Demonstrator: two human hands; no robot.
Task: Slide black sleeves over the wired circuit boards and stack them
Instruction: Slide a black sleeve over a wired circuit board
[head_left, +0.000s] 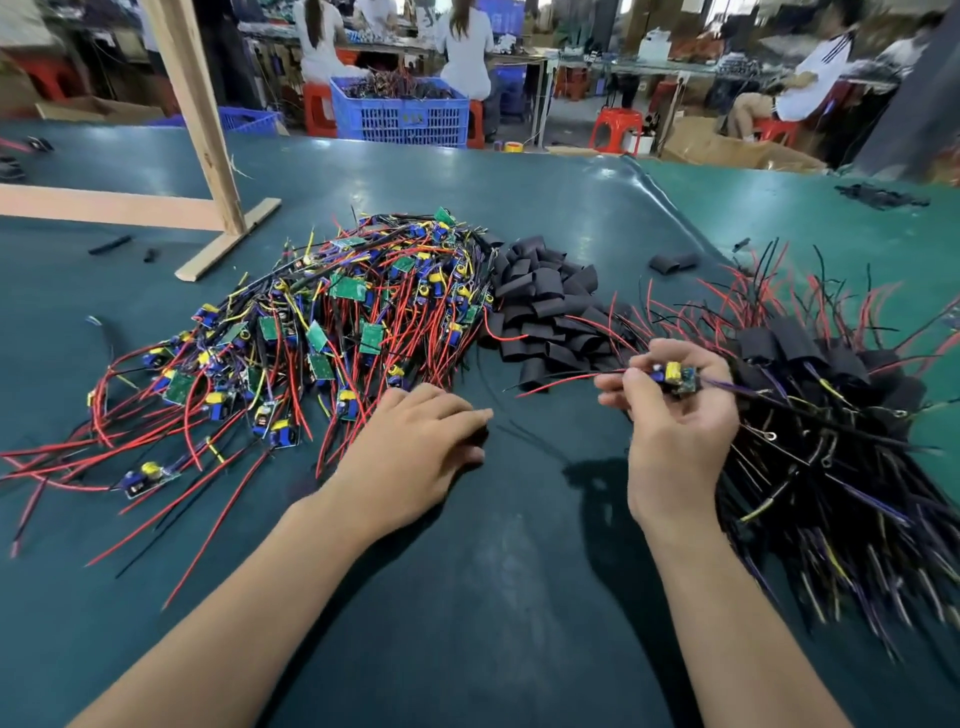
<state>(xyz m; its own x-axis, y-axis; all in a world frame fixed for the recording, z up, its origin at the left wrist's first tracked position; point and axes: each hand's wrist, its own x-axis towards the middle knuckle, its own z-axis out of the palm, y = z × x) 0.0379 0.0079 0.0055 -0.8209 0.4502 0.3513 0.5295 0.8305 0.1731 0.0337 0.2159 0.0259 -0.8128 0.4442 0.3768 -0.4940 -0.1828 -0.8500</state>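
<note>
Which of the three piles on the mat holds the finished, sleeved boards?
The rightmost pile, beside the right hand: its boards wear black sleeves.

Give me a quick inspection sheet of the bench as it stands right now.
Surface: green mat, bare between the arms.
Job's things: bare boards heaped left; loose sleeves piled centre; sleeved stack right.
Clutter: stray sleeves behind the stack; wooden stand at back left.
Hands: left hand flat on the mat, holding nothing; right hand, fingers pinching one unsleeved board.
Cables: red and black leads trail left from the held board.
Surroundings: blue crate, red stools, seated people at far benches.
</note>
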